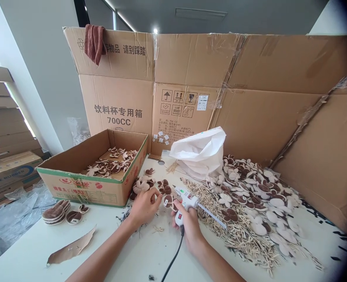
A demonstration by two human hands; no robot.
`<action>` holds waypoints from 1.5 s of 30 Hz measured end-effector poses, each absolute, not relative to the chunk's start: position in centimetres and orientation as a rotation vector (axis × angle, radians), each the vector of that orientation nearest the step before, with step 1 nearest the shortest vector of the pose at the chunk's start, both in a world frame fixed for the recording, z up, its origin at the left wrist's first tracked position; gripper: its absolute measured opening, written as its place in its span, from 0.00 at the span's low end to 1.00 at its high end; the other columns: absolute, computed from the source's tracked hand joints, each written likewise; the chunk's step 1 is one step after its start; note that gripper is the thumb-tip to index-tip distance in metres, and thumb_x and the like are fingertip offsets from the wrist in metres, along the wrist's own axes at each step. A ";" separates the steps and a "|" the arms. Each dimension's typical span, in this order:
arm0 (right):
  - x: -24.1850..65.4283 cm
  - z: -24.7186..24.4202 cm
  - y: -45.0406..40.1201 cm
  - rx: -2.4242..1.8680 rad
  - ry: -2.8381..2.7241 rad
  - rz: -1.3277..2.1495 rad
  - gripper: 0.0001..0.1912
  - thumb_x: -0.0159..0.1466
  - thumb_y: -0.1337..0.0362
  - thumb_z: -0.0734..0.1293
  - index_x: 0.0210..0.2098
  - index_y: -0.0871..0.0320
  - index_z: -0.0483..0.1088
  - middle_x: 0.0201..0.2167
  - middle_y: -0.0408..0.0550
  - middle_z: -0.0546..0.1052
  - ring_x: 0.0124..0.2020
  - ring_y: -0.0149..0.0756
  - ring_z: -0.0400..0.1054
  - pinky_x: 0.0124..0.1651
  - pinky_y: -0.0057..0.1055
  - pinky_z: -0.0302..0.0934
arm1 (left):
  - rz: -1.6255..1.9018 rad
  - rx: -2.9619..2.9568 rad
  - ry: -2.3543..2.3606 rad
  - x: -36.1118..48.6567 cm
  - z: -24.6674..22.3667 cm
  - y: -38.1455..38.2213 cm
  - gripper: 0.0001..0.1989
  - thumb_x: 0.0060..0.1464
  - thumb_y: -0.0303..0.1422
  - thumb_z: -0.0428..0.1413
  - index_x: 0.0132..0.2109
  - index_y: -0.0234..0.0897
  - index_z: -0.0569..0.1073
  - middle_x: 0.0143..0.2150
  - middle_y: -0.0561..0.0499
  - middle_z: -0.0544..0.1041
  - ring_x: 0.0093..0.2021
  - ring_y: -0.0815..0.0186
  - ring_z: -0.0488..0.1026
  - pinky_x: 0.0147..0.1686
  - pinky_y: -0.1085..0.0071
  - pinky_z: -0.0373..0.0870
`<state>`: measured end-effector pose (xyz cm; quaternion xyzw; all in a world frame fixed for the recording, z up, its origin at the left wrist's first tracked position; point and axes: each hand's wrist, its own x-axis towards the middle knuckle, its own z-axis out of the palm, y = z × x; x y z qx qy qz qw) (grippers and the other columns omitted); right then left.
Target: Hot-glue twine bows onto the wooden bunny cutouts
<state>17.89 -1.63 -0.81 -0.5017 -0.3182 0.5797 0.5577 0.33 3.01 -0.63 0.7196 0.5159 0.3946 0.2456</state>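
Fingers of the left hand pinch together just beside a small brown flower piece, while the right hand closes around a glue gun pointed toward it, above a white table.

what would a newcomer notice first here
The big heap of brown-and-cream petal-shaped pieces on the right of the white table comes first, backed by tall cardboard sheets. At centre, the right hand grips a white hot glue gun, with the left hand just beside it.

The glue gun is glossy white plastic, the carton matt cardboard.
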 end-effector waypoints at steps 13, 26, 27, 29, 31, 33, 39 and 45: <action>17.8 -0.5 -1.7 -1.166 -0.774 1.372 0.22 0.53 0.46 0.76 0.33 0.55 0.69 0.21 0.42 0.75 0.14 0.32 0.63 0.17 0.29 0.49 | 1.191 1.998 1.372 0.2 -0.9 3.2 0.05 0.55 0.35 0.58 0.37 0.42 0.78 0.49 0.44 0.81 0.55 0.49 0.69 0.51 0.60 0.64; 17.9 -0.6 -1.8 -1.189 -0.794 1.378 0.21 0.54 0.46 0.75 0.32 0.54 0.69 0.21 0.42 0.75 0.15 0.32 0.64 0.18 0.29 0.51 | 1.141 1.271 1.135 0.5 -0.9 3.9 0.34 0.63 0.61 0.42 0.27 0.38 0.73 0.29 0.46 0.78 0.34 0.59 0.73 0.40 0.65 0.68; 17.9 -0.6 -1.7 -1.192 -0.793 1.378 0.21 0.53 0.46 0.76 0.32 0.54 0.69 0.21 0.42 0.75 0.15 0.32 0.64 0.18 0.29 0.51 | 1.132 1.193 1.076 0.4 -0.7 3.9 0.34 0.62 0.62 0.41 0.29 0.38 0.73 0.30 0.46 0.78 0.34 0.59 0.73 0.40 0.65 0.69; 17.9 -0.7 -1.7 -1.197 -0.791 1.375 0.22 0.53 0.46 0.76 0.33 0.54 0.69 0.21 0.42 0.75 0.15 0.32 0.64 0.18 0.29 0.51 | 1.123 1.065 0.950 0.3 -0.3 3.9 0.36 0.62 0.63 0.38 0.31 0.37 0.73 0.33 0.44 0.79 0.35 0.59 0.74 0.40 0.65 0.70; 17.9 -0.8 -1.6 -1.202 -0.793 1.370 0.22 0.53 0.46 0.76 0.33 0.54 0.70 0.21 0.42 0.75 0.15 0.33 0.64 0.18 0.29 0.50 | 1.108 0.992 0.853 0.1 0.2 3.7 0.36 0.62 0.63 0.36 0.33 0.37 0.73 0.31 0.44 0.78 0.32 0.61 0.73 0.39 0.65 0.70; 17.9 -0.9 -1.5 -1.201 -0.800 1.368 0.21 0.53 0.46 0.76 0.33 0.54 0.69 0.21 0.42 0.75 0.15 0.33 0.64 0.17 0.29 0.50 | 1.083 0.973 0.818 -0.1 0.6 3.5 0.34 0.62 0.62 0.37 0.32 0.39 0.71 0.21 0.50 0.70 0.25 0.64 0.67 0.33 0.67 0.68; 17.9 -0.8 -1.6 -1.208 -0.773 1.383 0.20 0.54 0.47 0.76 0.33 0.55 0.70 0.22 0.42 0.75 0.16 0.33 0.65 0.18 0.29 0.51 | 1.066 1.110 0.945 0.3 1.1 2.7 0.26 0.60 0.53 0.54 0.24 0.41 0.56 0.17 0.60 0.50 0.21 0.69 0.54 0.26 0.71 0.59; 17.9 -0.9 -1.6 -1.211 -0.765 1.376 0.20 0.53 0.48 0.76 0.32 0.55 0.70 0.22 0.42 0.75 0.16 0.34 0.66 0.17 0.29 0.52 | 1.049 1.335 1.077 1.0 0.5 2.6 0.23 0.58 0.53 0.55 0.28 0.40 0.62 0.21 0.59 0.58 0.22 0.69 0.55 0.26 0.72 0.54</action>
